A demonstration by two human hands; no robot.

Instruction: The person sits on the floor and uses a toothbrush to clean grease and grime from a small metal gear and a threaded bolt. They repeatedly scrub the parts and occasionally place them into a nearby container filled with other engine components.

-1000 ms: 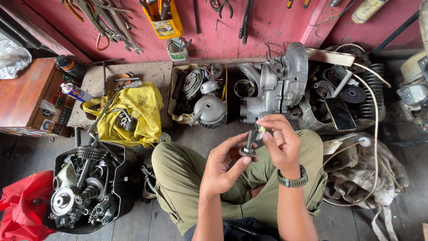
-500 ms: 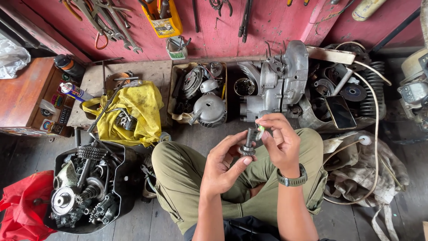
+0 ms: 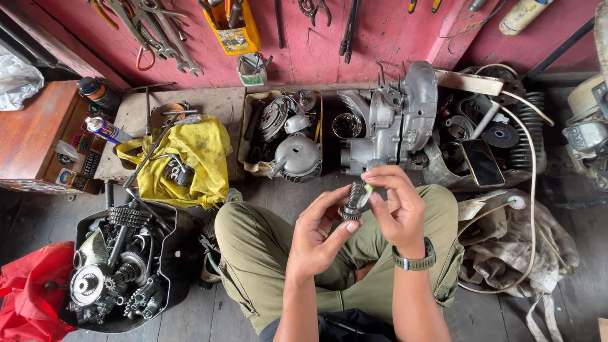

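I sit cross-legged on a wooden floor in olive trousers point(image 3: 259, 253). My left hand point(image 3: 316, 235) grips the toothed lower end of a small metal gear shaft point(image 3: 352, 201) held upright above my knees. My right hand point(image 3: 396, 209), with a dark watch on its wrist, closes over the upper end of the same shaft, and something green shows between its fingers. The top of the shaft is hidden under my right fingers.
A grey engine casing point(image 3: 396, 120) lies just beyond my hands. A cardboard box of metal parts point(image 3: 282, 133), a yellow cloth point(image 3: 190, 158) with tools, and a black tub of gears point(image 3: 120, 266) sit to the left. Tools hang on the red wall point(image 3: 380, 31). Dirty rags point(image 3: 513, 253) and a white cord lie right.
Both hands have kept hold of the shaft. My right fingers have shifted a little on its upper end; nothing else has moved.
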